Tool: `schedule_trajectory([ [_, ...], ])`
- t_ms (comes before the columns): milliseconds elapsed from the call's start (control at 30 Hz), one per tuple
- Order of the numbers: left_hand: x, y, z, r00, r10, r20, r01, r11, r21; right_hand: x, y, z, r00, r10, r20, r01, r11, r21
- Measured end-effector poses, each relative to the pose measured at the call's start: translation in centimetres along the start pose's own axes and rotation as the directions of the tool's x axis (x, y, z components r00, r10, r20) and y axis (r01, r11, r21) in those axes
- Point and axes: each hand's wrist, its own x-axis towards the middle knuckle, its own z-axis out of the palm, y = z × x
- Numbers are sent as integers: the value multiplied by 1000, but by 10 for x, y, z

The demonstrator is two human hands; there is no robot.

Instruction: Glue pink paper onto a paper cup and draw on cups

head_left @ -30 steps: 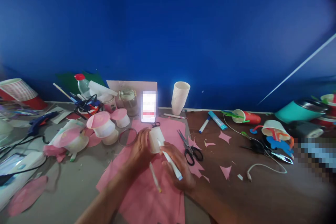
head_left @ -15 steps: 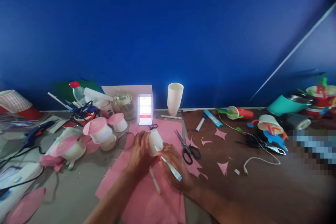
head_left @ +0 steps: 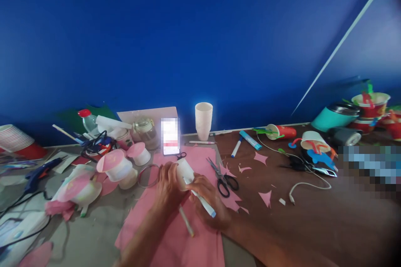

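My left hand (head_left: 169, 185) has its fingers wrapped round a white paper cup (head_left: 185, 170), which it tilts above the pink paper. A white marker with a light-blue end (head_left: 205, 204) is gripped in my right hand (head_left: 211, 196), its other end at the cup's side. The exact contact point is too small to make out. Beneath both hands lie pink paper sheets (head_left: 175, 246). A thin pale pen (head_left: 187, 222) rests on them between my forearms. Black-handled scissors (head_left: 224, 181) lie open just right of my right hand.
A stack of white cups (head_left: 203, 121) stands by the blue wall, beside a lit phone (head_left: 170, 135). Pink-topped cups (head_left: 114, 164), a glue gun (head_left: 39, 175) and cables crowd the left. To the right are pink scraps (head_left: 265, 198), a blue-capped marker (head_left: 237, 147) and a cable (head_left: 308, 182).
The camera view has tilted and shifted slightly. Both hands keep their hold on the cup and marker, with hardly any visible movement between them.
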Motion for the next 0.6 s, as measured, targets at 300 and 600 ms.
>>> schedule_trajectory([
  [300,1,-1,-1,998,63,-15,-61,994,88,4,-3,-2,1000,-7,6,7,1000,-31],
  [600,2,0,-2,997,72,-18,-69,990,124,5,-7,-5,1000,1,13,-1,1000,-18],
])
